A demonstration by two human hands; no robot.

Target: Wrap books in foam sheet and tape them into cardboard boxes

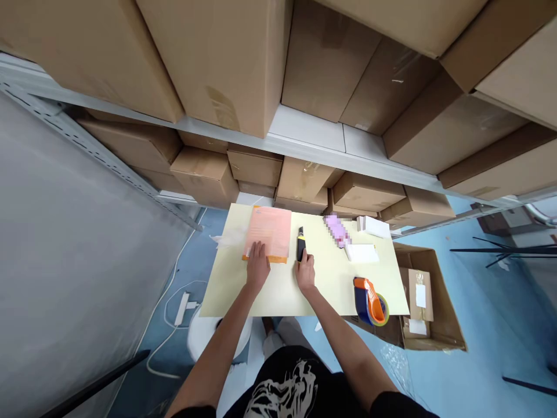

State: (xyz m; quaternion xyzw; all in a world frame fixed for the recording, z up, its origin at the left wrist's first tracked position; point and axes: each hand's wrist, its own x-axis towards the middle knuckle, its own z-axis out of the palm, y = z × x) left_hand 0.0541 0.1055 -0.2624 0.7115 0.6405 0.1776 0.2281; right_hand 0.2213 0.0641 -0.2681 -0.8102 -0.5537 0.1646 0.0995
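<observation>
A pale yellow table [282,290] stands in front of me. My left hand [257,267] lies flat with fingers stretched on the near edge of an orange-pink packet [268,232]. My right hand [305,271] is closed round the near end of a black and yellow utility knife [300,244] that rests on the table just right of the packet.
An orange and blue tape dispenser [369,301] sits at the table's near right. Two white boxes [362,253] and a pink item [337,229] lie further back. Shelves of cardboard boxes [304,180] rise behind. An open carton [429,302] stands on the floor at right.
</observation>
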